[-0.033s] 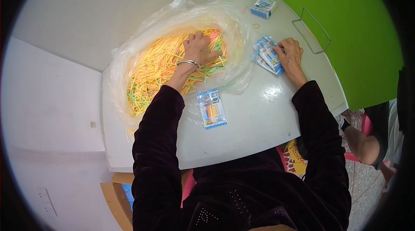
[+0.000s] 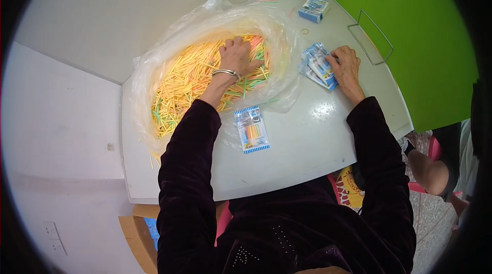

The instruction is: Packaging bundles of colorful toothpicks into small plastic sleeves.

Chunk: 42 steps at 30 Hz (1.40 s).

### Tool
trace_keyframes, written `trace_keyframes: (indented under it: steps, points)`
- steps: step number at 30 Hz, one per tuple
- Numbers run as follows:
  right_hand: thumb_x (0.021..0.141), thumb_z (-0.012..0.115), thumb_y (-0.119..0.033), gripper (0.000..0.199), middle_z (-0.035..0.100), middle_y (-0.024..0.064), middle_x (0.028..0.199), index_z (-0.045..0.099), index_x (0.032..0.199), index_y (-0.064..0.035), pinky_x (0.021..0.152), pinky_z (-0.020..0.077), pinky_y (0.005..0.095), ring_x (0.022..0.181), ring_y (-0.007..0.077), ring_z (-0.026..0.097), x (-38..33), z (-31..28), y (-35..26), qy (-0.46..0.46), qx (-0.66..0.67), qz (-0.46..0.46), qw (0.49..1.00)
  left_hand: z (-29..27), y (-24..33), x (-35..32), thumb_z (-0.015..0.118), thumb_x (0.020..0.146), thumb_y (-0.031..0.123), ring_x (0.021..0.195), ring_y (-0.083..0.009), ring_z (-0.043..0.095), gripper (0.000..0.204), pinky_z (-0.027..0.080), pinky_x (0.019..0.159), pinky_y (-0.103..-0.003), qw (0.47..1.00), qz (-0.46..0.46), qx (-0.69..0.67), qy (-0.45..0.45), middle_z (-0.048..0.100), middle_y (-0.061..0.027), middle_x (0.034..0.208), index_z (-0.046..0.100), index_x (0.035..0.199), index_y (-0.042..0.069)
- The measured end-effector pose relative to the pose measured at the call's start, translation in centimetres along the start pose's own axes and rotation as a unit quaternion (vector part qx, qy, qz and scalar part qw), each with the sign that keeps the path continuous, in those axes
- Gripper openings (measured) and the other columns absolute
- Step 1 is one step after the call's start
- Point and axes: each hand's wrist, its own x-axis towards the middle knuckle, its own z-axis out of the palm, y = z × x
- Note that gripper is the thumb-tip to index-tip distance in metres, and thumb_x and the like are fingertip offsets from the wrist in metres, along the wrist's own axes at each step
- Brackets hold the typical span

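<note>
My left hand (image 2: 237, 58) rests palm down on a heap of short thin sticks (image 2: 184, 82), mostly yellow with some green and pink. Its thumb is spread away from the other fingers, whose tips dip among the sticks. A large clear plastic bag (image 2: 287, 87) lies open around the heap. To the right, my right hand (image 2: 347, 67) has thumb and fingers closed on the edge of a small blue-and-white packet (image 2: 320, 65), which overlaps others beneath it. One flat packet (image 2: 251, 130) with a window showing coloured sticks lies in front of the bag.
A stack of similar packets (image 2: 313, 9) stands at the far right, with a rubber band (image 2: 305, 32) nearby. A bent wire frame (image 2: 378, 38) sits by the green panel (image 2: 410, 18). Below the table's left side is a cardboard box (image 2: 137, 238). Another person's leg (image 2: 428, 171) shows at right.
</note>
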Motion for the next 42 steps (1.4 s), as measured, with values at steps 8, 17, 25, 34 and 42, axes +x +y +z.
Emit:
trace_keyframes:
  steps: [8,17,25,34,42]
  points:
    - [0.073,0.065,-0.018,0.016,0.054,0.0052,0.086,0.059,0.081,-0.0064,0.074,0.0342,0.0387,0.085,0.0237,0.049,0.3,-1.2,0.1,0.044,0.02,-0.011,0.999,0.1,2.7,1.7,0.06,0.068,0.022,0.104,-0.03,0.043,0.028,0.034,0.084,-0.045,0.994,-0.046,0.078,-0.057,0.048,-0.0151,0.107,0.066,0.087,0.002]
    - [0.076,0.066,-0.014,0.021,0.049,0.0074,0.068,0.055,0.07,0.0032,0.062,0.0375,0.0323,0.068,0.0219,0.047,1.0,-3.2,-1.2,0.057,0.125,-0.043,0.99,2.6,0.4,-0.2,0.054,0.076,0.019,0.099,-0.0311,0.047,0.022,0.036,0.08,-0.045,0.998,-0.057,0.016,0.021,0.051,-0.0154,0.102,0.061,0.088,0.002]
    - [0.076,0.065,-0.012,0.017,0.056,0.0092,0.069,0.064,0.087,0.0009,0.06,0.0404,0.0314,0.069,0.0221,0.051,1.2,-4.7,-4.7,0.08,0.184,-0.068,0.977,0.3,-1.3,-2.2,0.048,0.086,0.024,0.078,-0.0343,0.057,0.022,0.043,0.07,-0.045,0.983,-0.124,-0.121,0.064,0.061,-0.0153,0.08,0.051,0.089,0.002]
    - [0.087,0.058,-0.02,0.019,0.059,-0.0043,0.075,0.063,0.085,-0.0019,0.06,0.0381,0.0172,0.066,0.0004,0.048,2.3,-6.3,-11.9,-0.117,0.519,0.028,0.846,-2.8,-2.9,-3.5,0.047,0.089,0.021,0.069,-0.0268,0.061,0.021,0.048,0.066,-0.036,0.898,-0.093,-0.417,0.102,0.063,-0.0162,0.073,0.044,0.088,0.0]
    - [0.083,0.061,-0.017,0.015,0.06,-0.0025,0.074,0.063,0.085,-0.0022,0.06,0.0397,0.0172,0.064,0.0018,0.051,3.6,-1.4,-14.4,-0.212,0.573,0.066,0.789,-4.6,-2.8,-4.8,0.048,0.091,0.015,0.073,-0.0208,0.061,0.012,0.052,0.063,-0.035,0.529,-0.195,-0.824,-0.058,0.06,-0.0124,0.083,0.048,0.093,0.003]
